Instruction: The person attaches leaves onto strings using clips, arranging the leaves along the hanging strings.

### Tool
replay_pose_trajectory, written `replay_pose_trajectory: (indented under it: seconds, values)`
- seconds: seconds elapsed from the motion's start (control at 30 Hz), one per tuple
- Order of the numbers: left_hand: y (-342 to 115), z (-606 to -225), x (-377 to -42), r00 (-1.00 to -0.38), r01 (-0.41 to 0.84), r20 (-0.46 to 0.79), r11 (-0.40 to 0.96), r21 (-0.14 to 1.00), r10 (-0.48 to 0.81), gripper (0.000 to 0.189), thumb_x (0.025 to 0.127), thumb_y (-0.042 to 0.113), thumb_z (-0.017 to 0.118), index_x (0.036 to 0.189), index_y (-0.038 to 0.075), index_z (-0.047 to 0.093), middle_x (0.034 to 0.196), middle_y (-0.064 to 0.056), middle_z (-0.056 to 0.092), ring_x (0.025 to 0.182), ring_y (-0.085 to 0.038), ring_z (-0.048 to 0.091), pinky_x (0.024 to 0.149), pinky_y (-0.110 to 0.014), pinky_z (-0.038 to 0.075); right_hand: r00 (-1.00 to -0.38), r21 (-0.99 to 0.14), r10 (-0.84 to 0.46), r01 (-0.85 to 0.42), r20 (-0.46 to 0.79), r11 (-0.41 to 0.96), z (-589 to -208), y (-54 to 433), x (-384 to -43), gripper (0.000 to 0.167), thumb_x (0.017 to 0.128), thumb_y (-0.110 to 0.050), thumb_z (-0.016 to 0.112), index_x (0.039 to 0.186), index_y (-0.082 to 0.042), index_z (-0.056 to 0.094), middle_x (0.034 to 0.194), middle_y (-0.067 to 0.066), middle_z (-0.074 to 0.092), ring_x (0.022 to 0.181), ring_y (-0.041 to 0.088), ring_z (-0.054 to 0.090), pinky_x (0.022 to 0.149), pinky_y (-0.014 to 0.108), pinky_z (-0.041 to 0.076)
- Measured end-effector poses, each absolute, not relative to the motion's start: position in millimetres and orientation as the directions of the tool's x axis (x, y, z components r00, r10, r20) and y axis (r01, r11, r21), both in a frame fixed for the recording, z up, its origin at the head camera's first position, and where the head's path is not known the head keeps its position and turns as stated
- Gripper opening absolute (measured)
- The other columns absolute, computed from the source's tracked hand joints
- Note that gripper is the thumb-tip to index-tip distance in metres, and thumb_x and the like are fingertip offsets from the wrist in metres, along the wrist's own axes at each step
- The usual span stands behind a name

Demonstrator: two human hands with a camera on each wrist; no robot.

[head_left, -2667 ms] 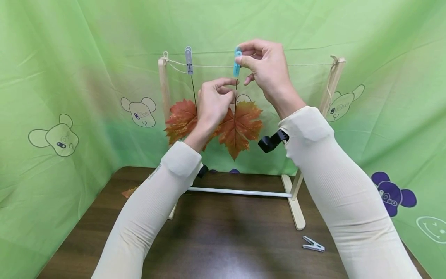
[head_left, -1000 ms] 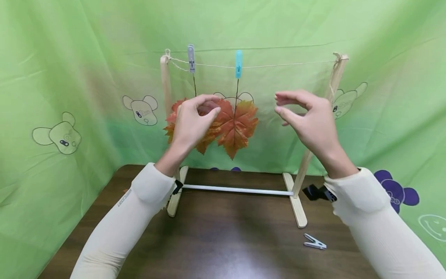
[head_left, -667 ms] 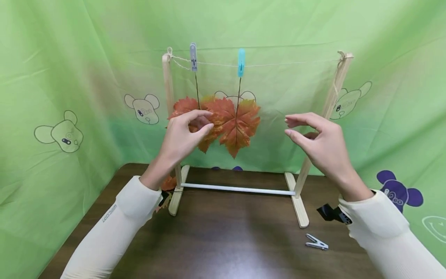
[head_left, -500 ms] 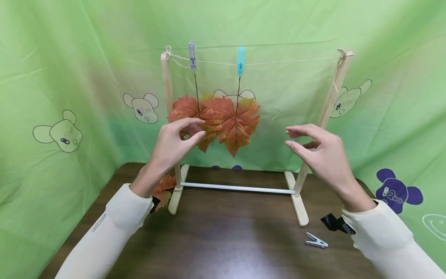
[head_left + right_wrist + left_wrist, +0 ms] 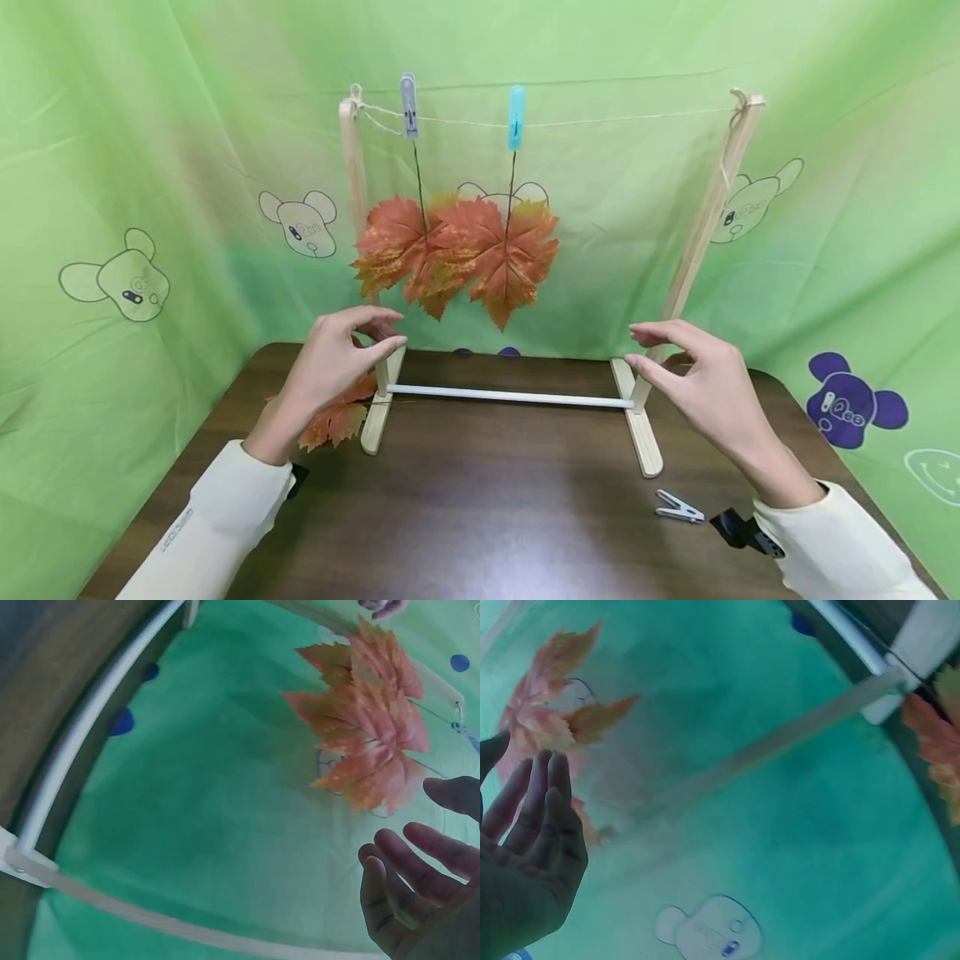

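Observation:
Two orange-red maple leaves hang by their stems from a string. A grey clothespin clips the left leaf, and a blue clothespin clips the right leaf; the leaves overlap. My left hand, fingers loosely bent and holding nothing, is in front of the frame's left foot. Below and behind it, more leaf lies on the table, partly hidden by the hand. My right hand hovers before the right post, likewise with nothing between thumb and fingers. A pale clothespin lies on the table.
The string is tied between two wooden posts, the right post leaning outward. A white rod joins the wooden feet low over the brown table. Green printed cloth surrounds the table.
My right hand let go of the blue clothespin and my left hand left the stem. Both hands moved down and apart. The leaf on the table came into view.

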State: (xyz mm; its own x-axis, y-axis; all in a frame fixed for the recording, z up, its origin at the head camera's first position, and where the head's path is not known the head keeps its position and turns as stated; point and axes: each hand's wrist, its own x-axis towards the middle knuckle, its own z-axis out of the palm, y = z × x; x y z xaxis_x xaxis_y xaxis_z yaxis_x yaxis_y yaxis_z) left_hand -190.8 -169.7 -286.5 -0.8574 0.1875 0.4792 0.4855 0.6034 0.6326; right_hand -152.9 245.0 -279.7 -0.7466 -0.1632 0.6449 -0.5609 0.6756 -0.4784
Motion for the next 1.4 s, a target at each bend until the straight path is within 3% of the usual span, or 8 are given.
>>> replay_pose_trajectory:
  seconds: [0.17,0.37,0.63,0.83,0.93,1.07,1.23,1.4]
  values:
    - [-184.2,-299.4,-190.0,-0.891,0.435,0.405,0.634,0.639,0.203,0.027,0.094,0.019,0.081,0.119,0.012,0.077,0.099,-0.001,0.079,0.091,-0.016,0.073,0.083,-0.035,0.059,-0.773,-0.498,-0.138,-0.523,0.620,0.692,-291.9,255.2,-146.5,0.033,0.088,-0.003,0.082,0.120,-0.008,0.077,0.103,-0.039,0.060,0.082,-0.016,0.062,0.071,0.005,0.050]
    - [-204.1,-317.1,-190.5,-0.918,0.385,0.341,0.664,0.641,0.203,0.028,0.095,0.021,0.080,0.121,0.011,0.077,0.099,0.000,0.079,0.093,-0.016,0.071,0.077,-0.030,0.055,-0.774,-0.489,-0.132,-0.511,0.619,0.707,-305.6,266.2,-141.2,0.034,0.085,-0.002,0.084,0.118,-0.008,0.077,0.102,-0.035,0.063,0.084,-0.015,0.060,0.073,0.004,0.049]
    - [-225.2,-340.3,-198.3,-0.942,0.333,0.255,0.684,0.649,0.217,0.033,0.095,0.021,0.079,0.126,0.009,0.074,0.104,-0.004,0.079,0.097,-0.022,0.074,0.085,-0.040,0.059,-0.816,-0.480,-0.142,-0.460,0.561,0.747,-324.2,279.4,-135.9,0.038,0.082,-0.005,0.087,0.119,-0.011,0.077,0.102,-0.031,0.065,0.075,-0.009,0.062,0.067,0.009,0.050]
    - [-235.6,-356.9,-205.5,-0.944,0.328,0.209,0.700,0.634,0.254,0.035,0.094,0.020,0.080,0.125,0.006,0.074,0.114,-0.015,0.078,0.105,-0.030,0.074,0.087,-0.044,0.060,-0.821,-0.442,-0.201,-0.474,0.535,0.762,-343.1,287.1,-135.9,0.039,0.080,-0.003,0.088,0.117,-0.007,0.077,0.101,0.004,0.077,0.077,-0.009,0.062,0.067,0.010,0.050]
    - [-239.2,-364.0,-208.7,-0.941,0.335,0.188,0.700,0.631,0.281,0.035,0.095,0.018,0.079,0.126,0.003,0.073,0.122,-0.019,0.075,0.112,-0.036,0.071,0.090,-0.049,0.060,-0.840,-0.459,-0.216,-0.466,0.497,0.756,-353.3,290.5,-135.7,0.038,0.079,-0.002,0.088,0.116,-0.005,0.076,0.103,0.013,0.078,0.082,-0.011,0.062,0.068,0.013,0.053]
    - [-242.5,-370.9,-212.3,-0.935,0.345,0.159,0.704,0.620,0.318,0.037,0.095,0.016,0.078,0.129,0.002,0.072,0.126,-0.021,0.073,0.118,-0.041,0.068,0.093,-0.055,0.058,-0.879,-0.480,-0.228,-0.428,0.419,0.766,-365.0,294.3,-133.5,0.037,0.080,-0.005,0.088,0.116,-0.006,0.076,0.104,0.013,0.078,0.086,-0.009,0.063,0.067,0.021,0.057]
    - [-244.9,-379.9,-218.2,-0.926,0.348,0.112,0.700,0.623,0.361,0.039,0.094,0.014,0.079,0.131,0.001,0.071,0.128,-0.021,0.072,0.122,-0.041,0.065,0.099,-0.058,0.055,-0.911,-0.481,-0.251,-0.390,0.327,0.785,-376.1,297.7,-129.8,0.037,0.081,-0.010,0.088,0.116,-0.005,0.075,0.106,0.012,0.078,0.086,0.003,0.068,0.068,0.027,0.059]
    - [-247.4,-387.5,-224.5,-0.921,0.333,0.071,0.681,0.653,0.382,0.036,0.095,0.014,0.078,0.128,0.001,0.072,0.129,-0.020,0.072,0.120,-0.040,0.067,0.097,-0.055,0.057,-0.929,-0.499,-0.270,-0.364,0.253,0.787,-385.4,301.0,-127.7,0.039,0.082,-0.013,0.088,0.117,-0.004,0.074,0.109,0.012,0.078,0.087,0.009,0.070,0.071,0.029,0.060]
